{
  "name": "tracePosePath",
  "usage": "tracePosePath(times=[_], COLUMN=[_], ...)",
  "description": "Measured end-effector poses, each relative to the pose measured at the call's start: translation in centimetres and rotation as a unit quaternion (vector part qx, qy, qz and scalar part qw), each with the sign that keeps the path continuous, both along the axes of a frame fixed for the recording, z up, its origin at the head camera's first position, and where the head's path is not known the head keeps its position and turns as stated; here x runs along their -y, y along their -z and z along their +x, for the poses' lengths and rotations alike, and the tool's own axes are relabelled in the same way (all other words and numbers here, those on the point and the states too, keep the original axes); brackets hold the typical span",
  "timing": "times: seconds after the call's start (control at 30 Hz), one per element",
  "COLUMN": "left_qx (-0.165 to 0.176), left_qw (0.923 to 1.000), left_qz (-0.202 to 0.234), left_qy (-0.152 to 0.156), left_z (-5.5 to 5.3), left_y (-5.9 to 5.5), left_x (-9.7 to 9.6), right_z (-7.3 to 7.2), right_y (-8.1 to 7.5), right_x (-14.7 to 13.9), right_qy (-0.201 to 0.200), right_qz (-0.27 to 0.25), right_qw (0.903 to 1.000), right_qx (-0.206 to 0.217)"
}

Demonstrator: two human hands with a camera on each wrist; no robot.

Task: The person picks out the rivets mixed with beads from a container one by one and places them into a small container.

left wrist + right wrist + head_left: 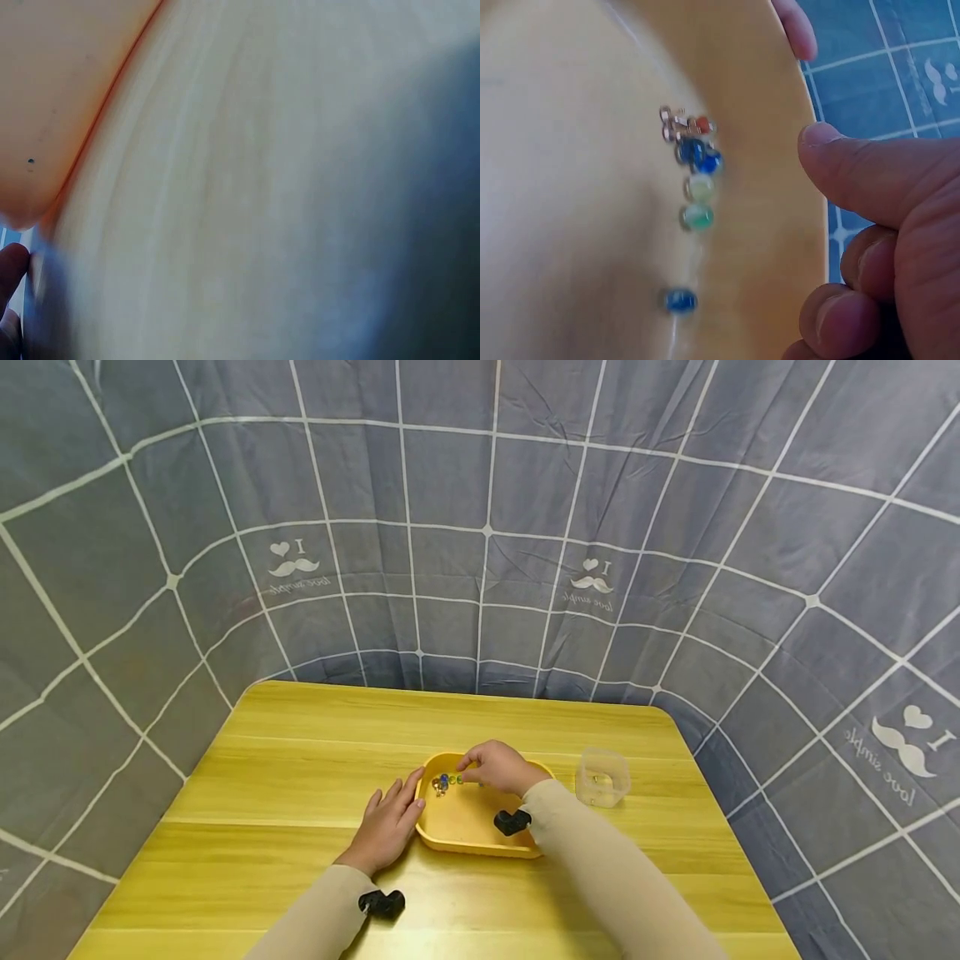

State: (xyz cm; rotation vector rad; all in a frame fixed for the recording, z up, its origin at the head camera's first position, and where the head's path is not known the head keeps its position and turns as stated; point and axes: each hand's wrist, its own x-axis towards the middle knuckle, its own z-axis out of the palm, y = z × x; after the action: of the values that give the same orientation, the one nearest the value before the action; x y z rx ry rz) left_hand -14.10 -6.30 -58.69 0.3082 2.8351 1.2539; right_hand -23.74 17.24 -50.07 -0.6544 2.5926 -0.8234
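A yellow tray (480, 847) stands on the table. My left hand (386, 827) rests against its left side, fingers fairly straight along the rim. Over the tray's far part hovers my right hand (498, 768); its thumb and bent fingers are apart, and I see nothing between them. Beneath it on the tray floor lie a lone blue marble (679, 301), a green marble (698, 217), a pale yellowish marble (700, 187) and dark blue marbles (705, 159). Small coppery metal pieces (673, 127) are bunched beside these, their kind too blurred to tell.
A clear plastic box (603, 760) with a few small bits in it stands right of the tray. The wood-grain table (300, 760) extends around both. A grey checked curtain (450, 560) hangs behind the table and along its sides.
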Motion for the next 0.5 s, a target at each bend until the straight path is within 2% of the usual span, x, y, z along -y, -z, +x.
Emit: tracePosePath(times=[0.37, 0.5], left_qx=[0.006, 0.007], left_qw=[1.0, 1.0], left_qz=[-0.006, -0.005], left_qy=[-0.002, -0.002], left_z=[-0.1, -0.2], left_y=[-0.2, -0.3], left_x=[-0.2, -0.2], right_z=[-0.4, -0.7], right_y=[0.6, 0.9], right_x=[3.0, 3.4], right_qy=[-0.044, -0.049], right_qz=[0.046, 0.058], right_qw=[0.9979, 0.9971], right_qx=[-0.011, -0.008])
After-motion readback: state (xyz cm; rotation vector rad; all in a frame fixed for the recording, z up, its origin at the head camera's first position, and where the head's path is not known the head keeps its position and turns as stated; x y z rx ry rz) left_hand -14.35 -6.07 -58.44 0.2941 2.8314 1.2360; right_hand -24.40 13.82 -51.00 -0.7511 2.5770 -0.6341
